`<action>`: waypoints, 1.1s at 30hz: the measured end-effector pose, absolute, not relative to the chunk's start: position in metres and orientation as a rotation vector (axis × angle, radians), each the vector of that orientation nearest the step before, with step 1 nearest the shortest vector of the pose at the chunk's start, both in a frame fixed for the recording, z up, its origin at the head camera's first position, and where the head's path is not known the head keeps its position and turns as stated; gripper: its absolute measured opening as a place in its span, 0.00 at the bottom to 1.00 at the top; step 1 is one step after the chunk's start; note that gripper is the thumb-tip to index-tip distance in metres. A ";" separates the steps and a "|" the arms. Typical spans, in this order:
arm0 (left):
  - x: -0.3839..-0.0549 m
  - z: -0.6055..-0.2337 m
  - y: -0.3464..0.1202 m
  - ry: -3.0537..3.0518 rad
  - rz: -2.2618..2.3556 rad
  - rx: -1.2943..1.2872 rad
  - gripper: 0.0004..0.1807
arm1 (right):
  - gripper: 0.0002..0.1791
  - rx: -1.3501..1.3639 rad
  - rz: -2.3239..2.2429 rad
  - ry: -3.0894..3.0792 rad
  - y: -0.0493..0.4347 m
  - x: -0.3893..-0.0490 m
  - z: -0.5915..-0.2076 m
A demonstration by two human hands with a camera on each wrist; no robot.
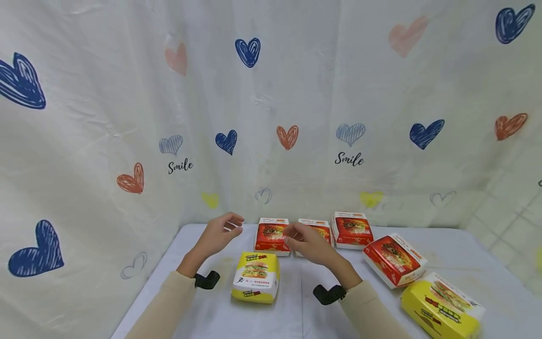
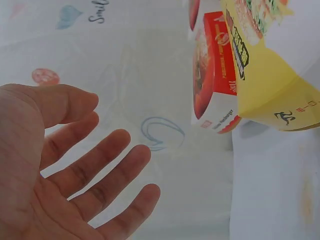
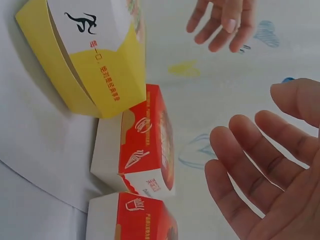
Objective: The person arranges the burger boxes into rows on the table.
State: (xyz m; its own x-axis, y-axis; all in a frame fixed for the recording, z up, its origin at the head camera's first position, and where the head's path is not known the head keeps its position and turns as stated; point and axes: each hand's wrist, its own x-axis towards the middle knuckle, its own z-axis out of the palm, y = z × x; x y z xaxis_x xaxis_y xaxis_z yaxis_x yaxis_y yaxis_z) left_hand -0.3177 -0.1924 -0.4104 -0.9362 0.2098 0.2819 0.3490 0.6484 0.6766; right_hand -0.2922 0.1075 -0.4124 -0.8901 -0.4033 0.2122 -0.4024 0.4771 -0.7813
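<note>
My left hand (image 1: 221, 234) hovers above the table, fingers loosely bent and holding nothing. Opposite it my right hand (image 1: 310, 242) is raised too, its palm turned inward and nothing in its grasp. Between and below them stands a yellow-and-white burger box (image 1: 256, 277). Behind that box a red-and-white burger box (image 1: 271, 235) sits near the back edge. A second red box (image 1: 320, 229) is partly hidden by my right hand. In the left wrist view the fingers (image 2: 107, 170) are spread apart from the boxes; in the right wrist view the fingers (image 3: 255, 155) are likewise apart.
To the right, a red box (image 1: 352, 229), another red box (image 1: 394, 259) set at an angle, and a yellow box (image 1: 442, 306) form a slanting row. The white table (image 1: 211, 315) ends at a curtain (image 1: 296, 103) printed with hearts.
</note>
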 end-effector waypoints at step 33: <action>-0.376 -0.439 -0.153 -3.153 -0.868 -0.563 0.21 | 0.24 -0.602 -0.542 3.033 0.072 -0.355 -0.437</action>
State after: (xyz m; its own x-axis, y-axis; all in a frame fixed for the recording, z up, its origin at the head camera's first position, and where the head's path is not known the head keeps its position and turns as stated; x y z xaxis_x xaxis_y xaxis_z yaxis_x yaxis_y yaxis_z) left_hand -0.3757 -0.1531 -0.4394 -0.9273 0.3658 -0.0792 0.2737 0.8073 0.5228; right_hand -0.3552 0.0722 -0.4375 -0.9266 -0.3707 0.0639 -0.3699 0.8670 -0.3340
